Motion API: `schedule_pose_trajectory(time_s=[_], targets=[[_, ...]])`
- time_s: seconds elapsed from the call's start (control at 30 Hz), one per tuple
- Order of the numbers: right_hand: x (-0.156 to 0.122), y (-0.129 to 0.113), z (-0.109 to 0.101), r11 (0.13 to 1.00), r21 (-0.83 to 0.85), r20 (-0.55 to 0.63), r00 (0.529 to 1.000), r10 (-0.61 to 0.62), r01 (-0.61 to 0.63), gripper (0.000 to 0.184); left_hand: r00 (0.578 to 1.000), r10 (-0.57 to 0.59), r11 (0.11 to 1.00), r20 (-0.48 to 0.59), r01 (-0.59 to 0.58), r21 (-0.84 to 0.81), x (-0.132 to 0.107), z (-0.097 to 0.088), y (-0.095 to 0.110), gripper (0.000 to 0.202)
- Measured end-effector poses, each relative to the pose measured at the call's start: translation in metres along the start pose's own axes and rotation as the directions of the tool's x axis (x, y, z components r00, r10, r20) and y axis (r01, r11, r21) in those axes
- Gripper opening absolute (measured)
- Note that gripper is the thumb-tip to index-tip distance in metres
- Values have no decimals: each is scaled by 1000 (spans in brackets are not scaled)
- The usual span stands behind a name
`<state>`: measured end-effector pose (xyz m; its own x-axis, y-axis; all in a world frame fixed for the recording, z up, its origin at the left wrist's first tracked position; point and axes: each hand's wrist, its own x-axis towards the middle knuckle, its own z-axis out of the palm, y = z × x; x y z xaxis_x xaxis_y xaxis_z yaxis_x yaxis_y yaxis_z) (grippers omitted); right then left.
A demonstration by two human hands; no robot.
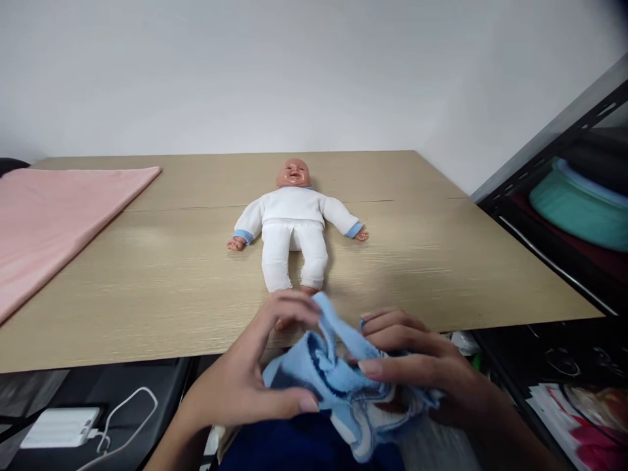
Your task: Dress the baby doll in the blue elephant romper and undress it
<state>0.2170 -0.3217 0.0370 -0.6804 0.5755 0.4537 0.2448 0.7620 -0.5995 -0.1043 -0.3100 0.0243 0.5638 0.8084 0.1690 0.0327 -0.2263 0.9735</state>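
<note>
A bunched light-blue and white doll garment [338, 373] is held up just in front of the table's near edge, its shape lost in the folds. My left hand [245, 366] curves around its left side, thumb against the cloth and fingers at its upper edge, slightly blurred. On the other side, my right hand [417, 360] grips the fabric between thumb and fingers. Beyond them a baby doll [294, 203] lies on its back, arms spread, in a white top with blue cuffs and white leg coverings. My left fingers partly hide its feet.
The wooden table [161, 281] carries a pink cloth [59, 222] at the left. Below its near edge, at left, are a white power bank [61, 427] and its cable [130, 396]. A black shelf rack [554, 137] with a teal item [581, 203] stands right.
</note>
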Motion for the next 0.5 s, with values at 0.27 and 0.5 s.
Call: schedule_pose_trajectory(time_s=[0.27, 0.5], targets=[[83, 21, -8, 956, -289, -282, 959, -34, -51, 46, 999, 26, 990, 36, -21, -140, 46, -19, -3, 40], [96, 54, -12, 980, -193, -300, 954, -19, -41, 56, 967, -27, 998, -254, 10, -68, 56, -35, -19, 28]])
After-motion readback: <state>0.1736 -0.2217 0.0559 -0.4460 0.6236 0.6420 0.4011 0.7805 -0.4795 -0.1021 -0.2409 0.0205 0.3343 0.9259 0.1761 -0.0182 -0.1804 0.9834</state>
